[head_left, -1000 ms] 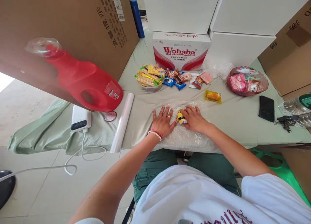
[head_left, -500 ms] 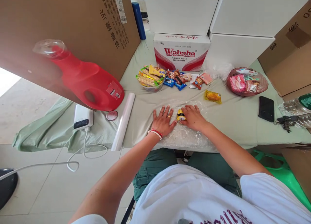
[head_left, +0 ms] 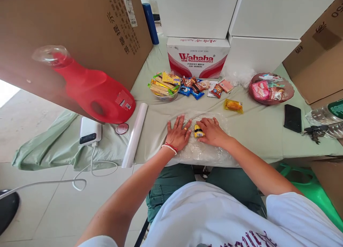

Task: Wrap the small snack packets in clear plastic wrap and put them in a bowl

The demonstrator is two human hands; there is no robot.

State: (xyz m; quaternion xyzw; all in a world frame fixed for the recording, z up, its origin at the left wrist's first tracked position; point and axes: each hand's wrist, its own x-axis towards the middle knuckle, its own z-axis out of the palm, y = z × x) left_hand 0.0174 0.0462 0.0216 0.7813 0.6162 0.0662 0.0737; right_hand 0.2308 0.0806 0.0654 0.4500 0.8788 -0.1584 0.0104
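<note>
A sheet of clear plastic wrap (head_left: 203,152) lies spread on the green tablecloth (head_left: 257,125) in front of me. On it sits a small yellow and black snack packet (head_left: 198,131). My left hand (head_left: 178,134) lies flat on the wrap just left of the packet, fingers spread, with a ring and a red and white bracelet. My right hand (head_left: 213,131) rests on the wrap at the packet's right side, its fingers loosely curled and touching the packet.
A roll of wrap (head_left: 135,134) lies left of my hands, beside a red jug (head_left: 93,93), a white power bank (head_left: 90,131) and a large cardboard box (head_left: 75,33). Farther back are a bowl of snacks (head_left: 163,86), loose packets, an orange packet (head_left: 234,105), a red basket (head_left: 270,90), a phone (head_left: 292,117), keys and a Wahaha box (head_left: 197,57).
The right hand shifted the yellow and black packet slightly on the wrap. The left hand stayed flat in the same spot.
</note>
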